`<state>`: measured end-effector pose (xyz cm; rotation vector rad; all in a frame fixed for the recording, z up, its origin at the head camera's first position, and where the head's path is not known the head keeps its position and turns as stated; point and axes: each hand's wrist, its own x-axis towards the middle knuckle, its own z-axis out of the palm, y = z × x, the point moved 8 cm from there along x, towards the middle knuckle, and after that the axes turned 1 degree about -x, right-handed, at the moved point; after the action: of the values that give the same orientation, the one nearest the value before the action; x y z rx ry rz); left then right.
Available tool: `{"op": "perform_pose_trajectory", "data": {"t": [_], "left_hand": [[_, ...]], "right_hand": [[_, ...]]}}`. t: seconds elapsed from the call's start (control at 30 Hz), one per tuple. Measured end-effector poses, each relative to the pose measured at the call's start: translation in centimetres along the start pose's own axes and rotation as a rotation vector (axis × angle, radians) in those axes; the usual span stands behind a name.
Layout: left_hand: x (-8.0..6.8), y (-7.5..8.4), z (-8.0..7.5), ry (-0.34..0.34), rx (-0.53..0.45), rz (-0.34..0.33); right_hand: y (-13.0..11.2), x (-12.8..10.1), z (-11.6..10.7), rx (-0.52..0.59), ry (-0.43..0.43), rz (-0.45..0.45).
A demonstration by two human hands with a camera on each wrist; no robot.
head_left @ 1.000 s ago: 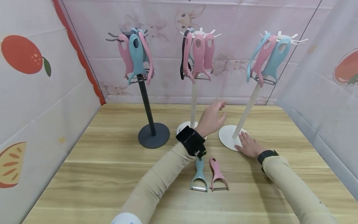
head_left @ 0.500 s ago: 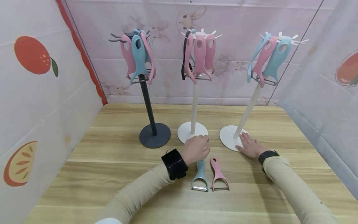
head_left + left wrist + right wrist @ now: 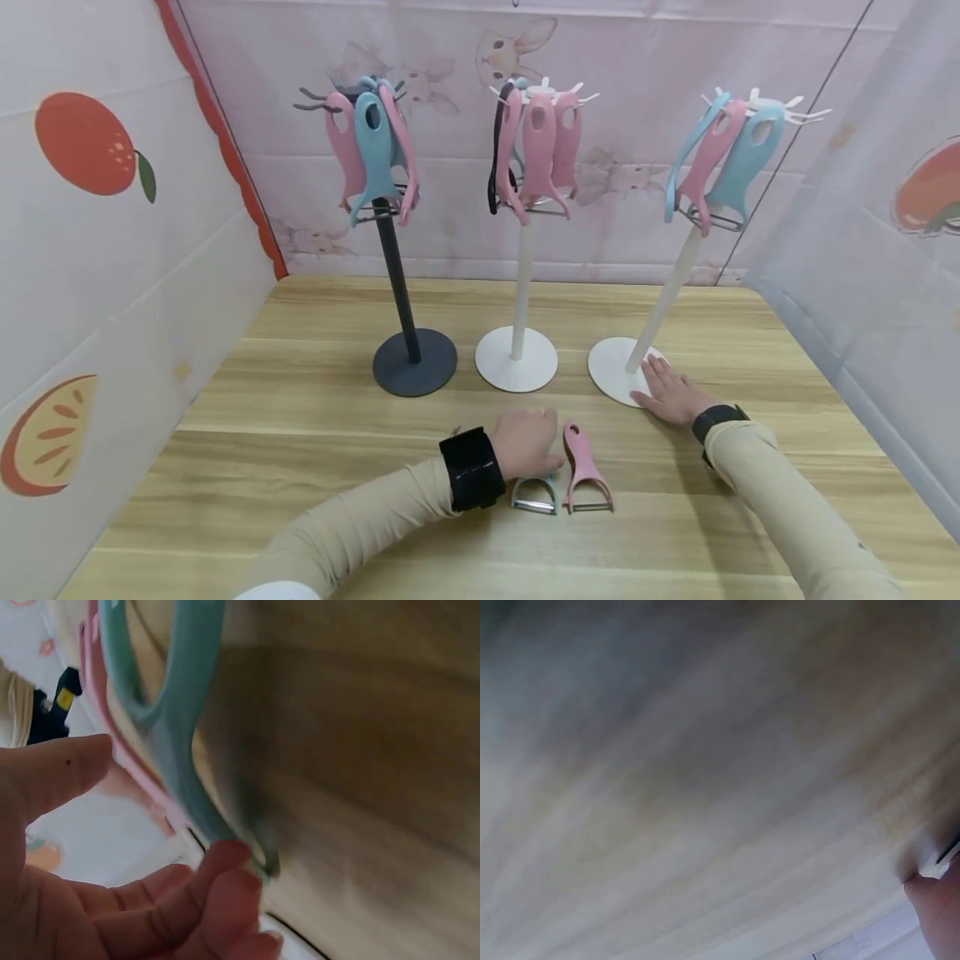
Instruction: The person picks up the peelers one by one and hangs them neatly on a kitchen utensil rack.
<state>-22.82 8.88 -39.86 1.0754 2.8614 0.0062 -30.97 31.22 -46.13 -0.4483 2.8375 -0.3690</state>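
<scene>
A blue peeler (image 3: 535, 495) and a pink peeler (image 3: 585, 468) lie side by side on the wooden table (image 3: 300, 433), blades toward me. My left hand (image 3: 529, 442) covers the blue peeler's handle. In the left wrist view the fingers (image 3: 225, 889) curl against the end of the blue peeler (image 3: 184, 712), the thumb (image 3: 52, 772) stands apart from it, and the pink peeler (image 3: 96, 682) lies just behind. My right hand (image 3: 667, 388) lies flat, fingers straight, on the round base of the right white stand (image 3: 609, 365).
Three hook stands rise at the back: a dark one (image 3: 415, 361), a middle white one (image 3: 516, 360) and the right white one, each hung with several pink and blue peelers. Printed walls close in on three sides. The right wrist view shows blurred tabletop.
My left hand came down from near the middle stand, drew back toward me and settled on the blue peeler's handle. The right hand has stayed on the stand's base.
</scene>
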Motion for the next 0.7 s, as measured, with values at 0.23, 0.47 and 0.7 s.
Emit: {"op": "perform_pose_trajectory", "data": {"t": [0.23, 0.47, 0.7], "left_hand": [[-0.1, 0.4, 1.1, -0.049, -0.083, -0.032], [0.4, 0.3, 1.2, -0.03, -0.114, -0.015], [1.1, -0.9, -1.2, 0.051, -0.207, 0.005]], "right_hand": [[-0.2, 0.1, 0.0, -0.005, 0.022, -0.023], [0.0, 0.2, 0.0, -0.011, 0.033, -0.016], [0.8, 0.6, 0.4, -0.042, 0.03, -0.009]]}}
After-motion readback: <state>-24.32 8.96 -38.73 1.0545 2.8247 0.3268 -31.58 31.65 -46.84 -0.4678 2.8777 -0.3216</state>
